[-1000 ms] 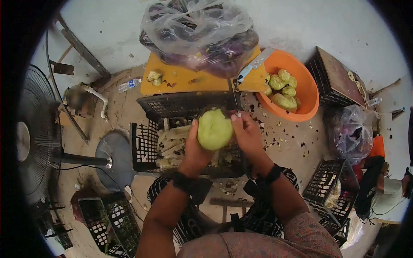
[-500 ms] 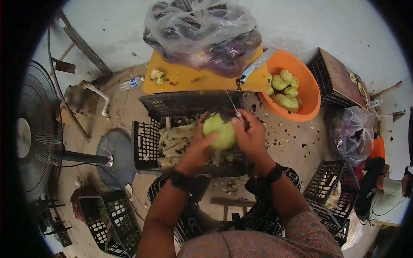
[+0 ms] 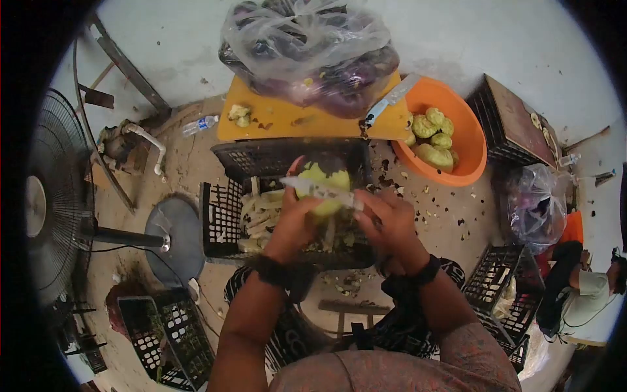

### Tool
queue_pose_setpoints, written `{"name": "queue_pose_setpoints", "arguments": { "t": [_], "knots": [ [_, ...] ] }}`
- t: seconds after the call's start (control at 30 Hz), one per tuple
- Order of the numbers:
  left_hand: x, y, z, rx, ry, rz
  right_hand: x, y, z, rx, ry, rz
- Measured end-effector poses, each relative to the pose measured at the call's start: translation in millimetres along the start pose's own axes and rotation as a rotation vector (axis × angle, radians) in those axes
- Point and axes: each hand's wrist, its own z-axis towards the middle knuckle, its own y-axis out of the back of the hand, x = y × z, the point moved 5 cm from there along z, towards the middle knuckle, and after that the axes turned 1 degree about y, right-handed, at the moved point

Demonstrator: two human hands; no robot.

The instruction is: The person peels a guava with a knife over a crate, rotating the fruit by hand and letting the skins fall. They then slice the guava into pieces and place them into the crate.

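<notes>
My left hand [image 3: 294, 225] is wrapped round the near left side of a partly peeled eggplant [image 3: 326, 175]. Pale green flesh shows on the eggplant, with dark purple skin left at its far side. In my right hand [image 3: 393, 219] is a knife [image 3: 317, 191], its blade blurred and pointing left across the front of the eggplant. Both hands are over a black plastic crate [image 3: 217, 225], in which pale strips and scraps [image 3: 260, 219] lie.
A yellow table [image 3: 281, 130] bears a plastic bag of purple eggplants [image 3: 313, 72] and a cleaver [image 3: 392, 99]. Right of it, an orange basin [image 3: 475, 140] holds peeled eggplants. A fan [image 3: 59, 202] stands left; crates [image 3: 171, 336] and a seated person [image 3: 584, 294] are at the sides.
The knife has swung from pointing up and away to lying leftward across the eggplant. My right hand has shifted slightly right and nearer me; the eggplant has turned, showing more dark skin.
</notes>
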Motion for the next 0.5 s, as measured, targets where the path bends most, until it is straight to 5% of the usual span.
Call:
{"name": "queue_pose_setpoints", "arguments": {
  "t": [0.07,0.2,0.27,0.5],
  "knots": [
    [25,52,22,0.121,-0.491,0.815,0,1,-5,0.008,-0.01,0.012],
    [-17,-20,-2,0.241,-0.33,0.385,-8,4,-11,0.016,-0.056,-0.033],
    [-12,-20,0,0.086,-0.103,0.11,-9,9,-10,0.022,-0.068,-0.025],
    [-9,-23,2,0.106,-0.114,0.098,-8,13,-10,0.042,-0.081,-0.054]
  ]
}}
